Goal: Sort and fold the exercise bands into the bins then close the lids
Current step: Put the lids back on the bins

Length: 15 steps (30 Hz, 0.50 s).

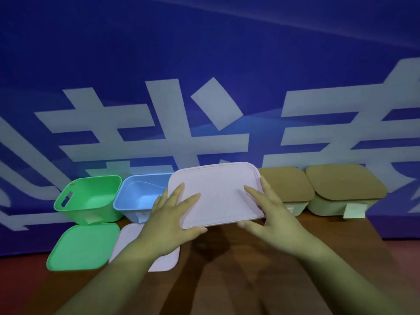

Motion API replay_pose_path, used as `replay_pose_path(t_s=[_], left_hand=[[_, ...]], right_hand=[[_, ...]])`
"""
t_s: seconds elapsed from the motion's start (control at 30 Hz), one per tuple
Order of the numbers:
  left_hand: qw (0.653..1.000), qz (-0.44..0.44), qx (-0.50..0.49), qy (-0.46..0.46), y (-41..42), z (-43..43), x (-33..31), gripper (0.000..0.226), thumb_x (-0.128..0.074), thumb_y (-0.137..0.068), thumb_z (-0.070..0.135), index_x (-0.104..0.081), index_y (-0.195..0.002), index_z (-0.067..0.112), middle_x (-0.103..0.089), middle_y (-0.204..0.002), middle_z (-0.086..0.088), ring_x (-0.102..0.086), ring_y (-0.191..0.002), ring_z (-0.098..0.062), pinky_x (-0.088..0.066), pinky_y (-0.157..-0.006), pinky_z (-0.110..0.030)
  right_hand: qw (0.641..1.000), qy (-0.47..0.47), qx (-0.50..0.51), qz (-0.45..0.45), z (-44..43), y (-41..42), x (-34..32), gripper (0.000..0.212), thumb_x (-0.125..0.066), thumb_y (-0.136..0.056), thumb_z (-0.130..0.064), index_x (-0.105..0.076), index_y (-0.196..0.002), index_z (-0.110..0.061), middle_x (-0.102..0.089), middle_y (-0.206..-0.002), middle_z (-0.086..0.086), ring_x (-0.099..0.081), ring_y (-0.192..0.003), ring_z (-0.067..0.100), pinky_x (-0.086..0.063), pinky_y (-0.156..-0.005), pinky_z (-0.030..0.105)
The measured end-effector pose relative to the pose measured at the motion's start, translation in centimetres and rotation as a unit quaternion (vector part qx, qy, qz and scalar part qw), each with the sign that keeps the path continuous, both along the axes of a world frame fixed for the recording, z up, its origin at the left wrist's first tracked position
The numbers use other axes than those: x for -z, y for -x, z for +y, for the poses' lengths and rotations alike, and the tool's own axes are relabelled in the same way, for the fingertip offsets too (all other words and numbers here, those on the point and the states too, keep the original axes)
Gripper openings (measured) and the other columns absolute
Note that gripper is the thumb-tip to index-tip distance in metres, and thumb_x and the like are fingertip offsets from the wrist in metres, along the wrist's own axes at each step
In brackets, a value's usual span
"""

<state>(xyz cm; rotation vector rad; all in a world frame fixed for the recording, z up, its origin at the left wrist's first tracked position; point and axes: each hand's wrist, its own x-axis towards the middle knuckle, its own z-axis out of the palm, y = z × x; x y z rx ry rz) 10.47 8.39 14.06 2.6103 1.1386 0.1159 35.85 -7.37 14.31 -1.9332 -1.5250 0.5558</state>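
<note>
I hold a pale pink lid (pixel 218 189) tilted above the middle of the bin row. My left hand (pixel 168 219) grips its left front corner, fingers flat on top and thumb at the front edge. At the right front corner my right hand (pixel 270 214) grips the same way. Whatever stands under the lid is hidden. An open green bin (pixel 88 198) and an open blue bin (pixel 141 196) stand to the left. No exercise band shows in either one.
A green lid (pixel 81 246) lies flat in front of the green bin. Another pale lid (pixel 163 260) lies partly under my left wrist. Two bins with tan lids (pixel 286 187) (pixel 343 183) stand shut at the right. The brown table (pixel 238 280) meets a blue banner.
</note>
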Motion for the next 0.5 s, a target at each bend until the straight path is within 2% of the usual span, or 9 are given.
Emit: replay_pose_path(t_s=[0.23,0.37,0.5], left_hand=[[0.997,0.056,0.034,0.036,1.3,7.9,4.2,0.098,-0.036,-0.067,0.096,-0.007,-0.152,0.056,0.009,-0.166,0.016,0.008,-0.155,-0.020,-0.002,-0.124,-0.045],[0.994,0.089,0.042,0.056,0.7,11.1,6.6,0.107,-0.021,-0.056,0.100,-0.004,-0.152,0.055,0.011,-0.166,0.014,0.009,-0.154,-0.022,0.001,-0.123,-0.043],[0.991,0.107,0.055,0.064,-0.8,13.8,8.8,0.105,-0.031,-0.064,0.099,-0.002,-0.153,0.053,0.013,-0.167,0.011,0.013,-0.154,-0.023,0.003,-0.124,-0.045]], right_hand=[[0.996,0.074,0.020,-0.040,6.5,1.8,4.4,0.083,-0.060,-0.081,-0.069,-0.023,-0.152,-0.045,0.009,-0.164,-0.012,-0.001,-0.152,0.009,-0.019,-0.120,0.031],[0.995,0.079,0.018,-0.065,9.5,1.9,7.5,0.084,-0.062,-0.082,-0.065,-0.024,-0.152,-0.040,0.003,-0.166,0.000,-0.004,-0.153,0.014,-0.010,-0.116,0.020],[0.991,0.102,0.021,-0.080,12.1,0.6,9.1,0.086,-0.059,-0.080,-0.070,-0.023,-0.152,-0.041,-0.002,-0.166,0.005,-0.010,-0.152,0.022,-0.021,-0.119,0.031]])
